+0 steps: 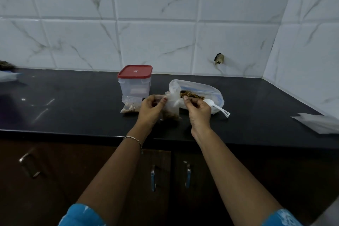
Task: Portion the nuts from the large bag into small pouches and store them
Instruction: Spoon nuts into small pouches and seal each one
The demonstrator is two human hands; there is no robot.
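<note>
1. A small pouch (171, 111) is held upright just above the desk (73, 97), in front of the large bag (201, 88). Nuts are settled in its bottom, and the upper part is empty film.
2. The left hand (149, 111) is closed in a pinch on the pouch's top left edge. The right hand (199, 112) is pinched on the top right edge, so the mouth is stretched between them.
3. The small pouch is judged light, thin and limp, and the film is probably slippery. If taken by the middle, it would likely sag and fold. It is best held at the top strip, with the nuts hanging below.
4. The large bag lies on its side with its mouth open toward the hands, and nuts are visible inside. It is soft and would likely spill if lifted by its bottom, so the rim of the mouth is the place to grip it.
5. A white scoop (217, 107) rests against the large bag. It looks stiff and light, and is best taken by its handle.
6. A filled pouch (131, 106) lies on the desk just in front of a rigid box with a red lid (134, 80), which is closed.
</note>
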